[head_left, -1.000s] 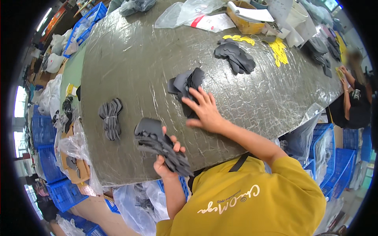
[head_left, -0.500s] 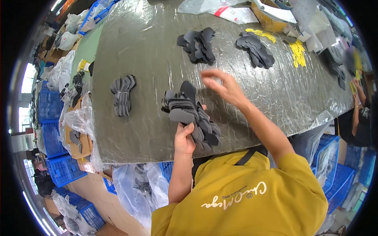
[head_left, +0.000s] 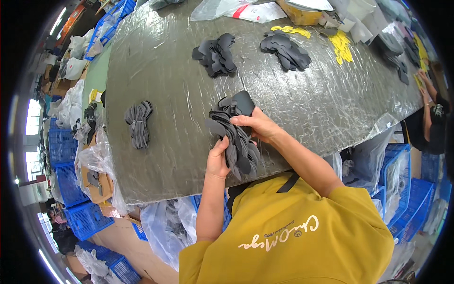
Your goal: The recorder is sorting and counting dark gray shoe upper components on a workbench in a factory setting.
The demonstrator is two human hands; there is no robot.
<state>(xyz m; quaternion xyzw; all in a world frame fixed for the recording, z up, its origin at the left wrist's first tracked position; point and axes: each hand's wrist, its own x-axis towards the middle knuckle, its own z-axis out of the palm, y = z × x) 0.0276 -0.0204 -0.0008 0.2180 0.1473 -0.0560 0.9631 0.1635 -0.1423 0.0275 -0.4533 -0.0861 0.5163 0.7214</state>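
A thick stack of dark grey, rounded flat pieces is held above the near edge of the table. My left hand grips the stack from its lower left side, fingers wrapped underneath. On the upper right side, my right hand is closed on the same stack, thumb lying across the top pieces. Left on the table lies a tied bundle of similar grey pieces. Beyond my hands are two loose piles, one dark grey pile at the middle and another dark pile farther right.
The table has a shiny plastic-covered top. Yellow strips and a yellow bin sit at the far right. Blue crates stand on the left, and more blue crates on the right. Another person's hands work at the right edge.
My right hand has come down from above the table onto the stack and closed on it. My left hand has kept its hold. The whole view has shifted slightly.
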